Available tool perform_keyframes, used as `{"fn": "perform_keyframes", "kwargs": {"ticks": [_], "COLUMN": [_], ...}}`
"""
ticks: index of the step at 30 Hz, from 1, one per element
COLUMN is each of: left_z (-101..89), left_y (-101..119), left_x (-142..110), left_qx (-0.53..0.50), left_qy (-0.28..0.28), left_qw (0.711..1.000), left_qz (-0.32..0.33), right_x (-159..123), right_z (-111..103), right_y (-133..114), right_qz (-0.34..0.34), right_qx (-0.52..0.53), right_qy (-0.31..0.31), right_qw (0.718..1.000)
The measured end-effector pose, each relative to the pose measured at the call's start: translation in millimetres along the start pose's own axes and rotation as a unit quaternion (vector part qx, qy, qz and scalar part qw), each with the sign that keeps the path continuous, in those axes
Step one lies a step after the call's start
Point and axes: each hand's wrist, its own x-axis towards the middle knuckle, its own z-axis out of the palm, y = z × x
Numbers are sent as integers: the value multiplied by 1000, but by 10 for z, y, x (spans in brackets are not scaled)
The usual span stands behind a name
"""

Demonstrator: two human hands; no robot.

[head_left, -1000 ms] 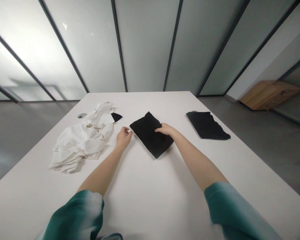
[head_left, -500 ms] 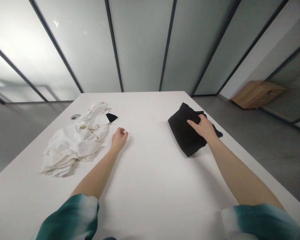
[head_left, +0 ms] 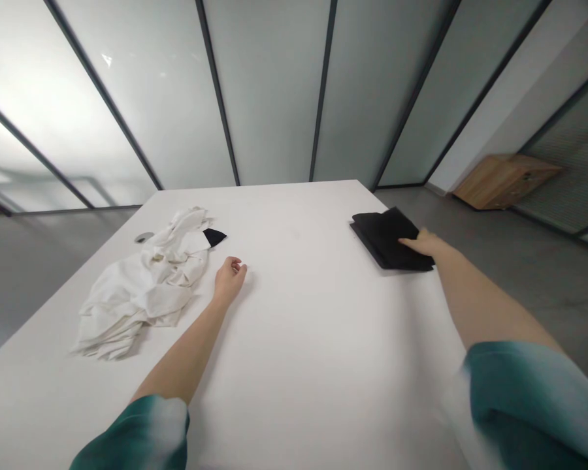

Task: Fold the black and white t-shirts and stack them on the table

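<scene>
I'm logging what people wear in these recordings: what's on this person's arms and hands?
The left sleeve and right sleeve are loose and dark teal-green, fading to white near the cuffs in a tie-dye look. The left hand and right hand are bare, with no gloves.

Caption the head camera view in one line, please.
Right hand on folded black cloth; left hand beside crumpled white cloth.

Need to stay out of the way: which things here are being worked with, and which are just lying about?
Being worked with:
right hand on folded black cloth
left hand resting near crumpled white cloth

Lying about:
wooden cabinet
round table grommet
</scene>
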Motion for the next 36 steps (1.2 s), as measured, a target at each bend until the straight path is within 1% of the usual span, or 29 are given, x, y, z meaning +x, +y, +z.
{"fn": "perform_keyframes", "kwargs": {"ticks": [2,3,5,8,10,12,14,16,18,21,24,26,28,30,31,33,36], "left_z": [2,2,0,-4,-4,-2,3,10,16,21,21,20,14,-1,-12,-40,-76], "left_y": [6,11,24,40,44,41,33,21,9,-3,0,9,23,39,47,57,53], "left_x": [1,1,0,-3,-5,-7,-6,-3,1,4,1,0,3,15,23,40,55], "left_qx": [2,4,9,14,14,17,24,26,26,27,29,33,40,57,70,103,150], "left_qy": [-1,-2,-5,-7,-10,-13,-16,-18,-17,-17,-19,-19,-26,-41,-52,-77,-109], "left_qw": [1000,1000,1000,1000,1000,1000,1000,999,1000,999,999,999,999,998,996,992,982], "left_qz": [0,1,1,0,-1,-2,1,5,6,6,8,8,6,3,1,3,35], "right_x": [-43,-72,-127,-185,-219,-265,-331,-412,-490,-552,-555,-583,-674,-835,-934,-1133,-1341], "right_z": [158,215,281,283,252,229,244,311,413,532,513,446,397,409,445,562,772], "right_y": [-41,-60,-76,-60,-72,-129,-224,-326,-401,-434,-440,-496,-629,-831,-946,-1172,-1408], "right_qz": [36,38,20,16,-3,-42,-81,-104,-113,-111,-102,-107,-134,-186,-218,-275,-321], "right_qx": [-25,-27,-24,-26,-29,-25,-20,-22,-25,-15,-1,14,38,64,73,76,61], "right_qy": [-52,-60,-48,-26,13,66,89,72,49,46,48,74,120,148,147,120,62], "right_qw": [998,997,998,999,999,997,993,992,992,993,994,991,983,969,962,951,943]}}
